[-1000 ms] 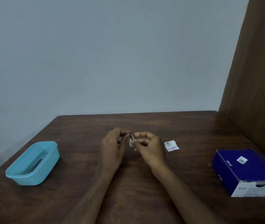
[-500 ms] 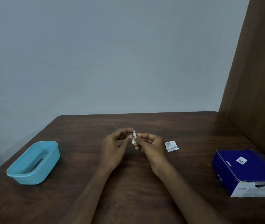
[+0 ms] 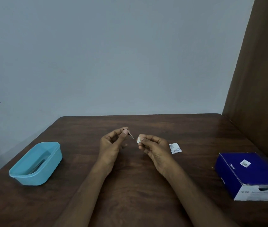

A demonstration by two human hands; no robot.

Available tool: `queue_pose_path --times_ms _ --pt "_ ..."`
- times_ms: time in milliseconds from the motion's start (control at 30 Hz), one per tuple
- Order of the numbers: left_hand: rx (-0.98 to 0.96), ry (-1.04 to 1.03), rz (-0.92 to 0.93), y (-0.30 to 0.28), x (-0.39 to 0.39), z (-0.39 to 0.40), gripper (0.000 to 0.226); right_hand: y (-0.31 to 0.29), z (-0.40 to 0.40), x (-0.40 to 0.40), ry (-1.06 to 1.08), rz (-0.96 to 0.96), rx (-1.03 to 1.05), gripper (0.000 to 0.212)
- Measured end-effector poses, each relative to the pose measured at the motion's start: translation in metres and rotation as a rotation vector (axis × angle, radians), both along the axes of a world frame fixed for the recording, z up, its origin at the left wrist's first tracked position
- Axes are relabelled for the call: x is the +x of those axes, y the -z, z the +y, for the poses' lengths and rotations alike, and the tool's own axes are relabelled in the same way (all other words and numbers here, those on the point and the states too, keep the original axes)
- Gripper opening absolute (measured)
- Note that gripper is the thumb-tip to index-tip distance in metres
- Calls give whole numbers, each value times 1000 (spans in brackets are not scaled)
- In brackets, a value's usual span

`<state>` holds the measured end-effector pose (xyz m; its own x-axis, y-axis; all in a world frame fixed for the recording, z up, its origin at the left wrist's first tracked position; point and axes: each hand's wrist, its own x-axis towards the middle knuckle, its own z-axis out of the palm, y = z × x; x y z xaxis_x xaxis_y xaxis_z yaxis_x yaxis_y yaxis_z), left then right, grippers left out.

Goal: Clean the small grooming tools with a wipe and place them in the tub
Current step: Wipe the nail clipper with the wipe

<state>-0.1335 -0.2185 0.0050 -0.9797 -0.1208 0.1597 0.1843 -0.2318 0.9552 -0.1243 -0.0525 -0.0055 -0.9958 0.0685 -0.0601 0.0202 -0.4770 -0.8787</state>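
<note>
Head view: left hand pinches a small thin metal tool; right hand pinches a crumpled white wipe just beside its tip, not touching.

Small pointed metal tool and white wipe apart; blue tub left.

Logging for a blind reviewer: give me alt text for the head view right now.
Above a dark wooden table, the left hand pinches a small pointed metal tool, apart from the white wipe gripped by the right hand. A blue tub sits left; a torn sachet and blue box right.
</note>
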Motion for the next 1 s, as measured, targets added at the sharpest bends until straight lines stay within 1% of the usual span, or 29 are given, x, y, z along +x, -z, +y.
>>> queue_pose_path --times_ms 67,167,267,367,500,600,700,767,867,933,1000 --pt "-17 -28 -2 1 0 -1 16 2 2 -1 156 51 102 14" --pt "-67 -20 19 3 1 -1 24 -1 0 1 318 211 286 15" --pt "-138 26 56 5 2 2 25 -3 -8 7 309 366 428 9" --pt "-141 46 80 4 4 3 18 0 -15 9 259 429 543 6" --pt "-34 46 80 2 7 2 14 4 -15 7 148 427 536 17" --pt "-11 19 83 2 8 3 12 6 -14 8 180 419 619 12" --pt "-56 -6 113 -1 7 5 14 8 -13 5 175 402 628 5" --pt "-87 -39 122 0 6 6 16 5 -13 6 189 359 586 5" --pt "-122 -59 98 2 2 5 14 4 -12 4 243 286 484 4" --pt "-200 -39 133 -2 1 10 10 1 -9 -1 305 282 511 5" --pt "-284 -43 142 0 3 7 12 5 -13 -6 354 274 566 7"
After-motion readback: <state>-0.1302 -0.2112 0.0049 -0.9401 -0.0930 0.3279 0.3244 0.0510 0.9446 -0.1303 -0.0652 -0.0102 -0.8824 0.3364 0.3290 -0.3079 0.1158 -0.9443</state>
